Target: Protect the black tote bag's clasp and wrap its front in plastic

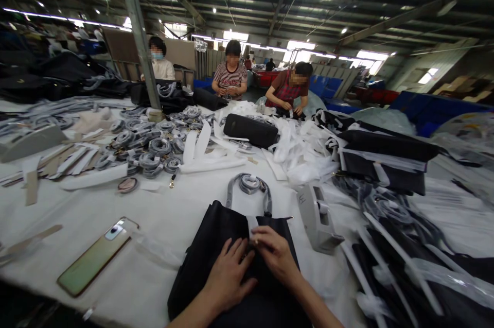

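A black handbag (204, 261) lies on the white-covered table in front of me. Its wrapped handle (267, 199) stretches away from me, with a coiled strap (250, 184) lying inside the loop. My left hand (230, 271) rests on the bag with its fingers spread flat. My right hand (274, 251) is just beside it, thumb and fingers closed near the bag's middle. A white strip (252, 224) runs over the bag's top edge, under the right fingertips. What those fingertips pinch, if anything, is hidden.
A grey tape dispenser (318, 220) stands right of the bag. On the left lie a phone (94, 258) and a tape roll (127, 185). Behind are coiled straps (160, 145), white padding (203, 140) and a black case (250, 131). Black bags (386, 158) pile up right. Several people work across the table.
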The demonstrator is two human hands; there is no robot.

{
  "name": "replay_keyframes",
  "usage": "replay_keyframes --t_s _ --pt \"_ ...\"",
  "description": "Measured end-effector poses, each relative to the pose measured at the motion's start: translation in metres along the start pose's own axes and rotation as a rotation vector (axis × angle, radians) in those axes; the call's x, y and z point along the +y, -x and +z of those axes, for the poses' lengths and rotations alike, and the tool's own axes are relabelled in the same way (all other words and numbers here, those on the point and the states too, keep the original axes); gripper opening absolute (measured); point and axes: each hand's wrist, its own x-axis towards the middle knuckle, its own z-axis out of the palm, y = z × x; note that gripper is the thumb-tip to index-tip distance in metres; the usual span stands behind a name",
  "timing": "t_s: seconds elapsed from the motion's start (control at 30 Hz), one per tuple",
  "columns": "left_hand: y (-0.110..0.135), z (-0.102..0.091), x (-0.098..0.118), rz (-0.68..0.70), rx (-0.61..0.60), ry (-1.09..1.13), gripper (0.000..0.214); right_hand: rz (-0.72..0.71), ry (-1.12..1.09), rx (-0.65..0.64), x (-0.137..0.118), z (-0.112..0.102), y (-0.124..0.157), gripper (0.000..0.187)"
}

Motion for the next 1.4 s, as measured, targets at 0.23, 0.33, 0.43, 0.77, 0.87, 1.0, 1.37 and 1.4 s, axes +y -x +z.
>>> replay_keyframes --t_s 0.23,0.33,0.43,0.77,0.87,1.0,1.37,1.4 --pt "-0.002 0.003 -0.009 -0.163 0.162 0.346 0.034 -0.012 0.208 0.037 0.03 0.011 0.049 0.02" --pt "-0.014 -0.001 -0.015 -0.245 0.191 0.506 0.026 0.104 0.224 0.195 0.032 0.01 0.038 0.021" --pt "-0.024 -0.004 -0.02 -0.335 0.208 0.555 0.024 0.133 0.294 0.219 0.032 0.007 0.018 0.031" --pt "-0.028 -0.003 -0.019 -0.399 0.116 0.546 0.02 -0.025 0.491 0.046 0.049 0.011 -0.025 0.022" --pt "-0.031 -0.003 -0.018 -0.419 0.113 0.512 0.019 -0.038 0.479 0.024 0.044 0.009 -0.016 0.024" --pt "-0.036 -0.003 -0.025 -0.478 0.147 0.609 0.022 -0.09 0.477 -0.257 0.027 -0.002 0.0 0.055" --pt "-0.071 -0.014 -0.051 -0.338 0.199 0.533 0.033 -0.212 0.695 -0.261 0.042 0.015 0.001 0.03" --pt "-0.075 -0.015 -0.055 -0.338 0.198 0.517 0.033 -0.239 0.667 -0.208 0.042 0.017 -0.005 0.022"
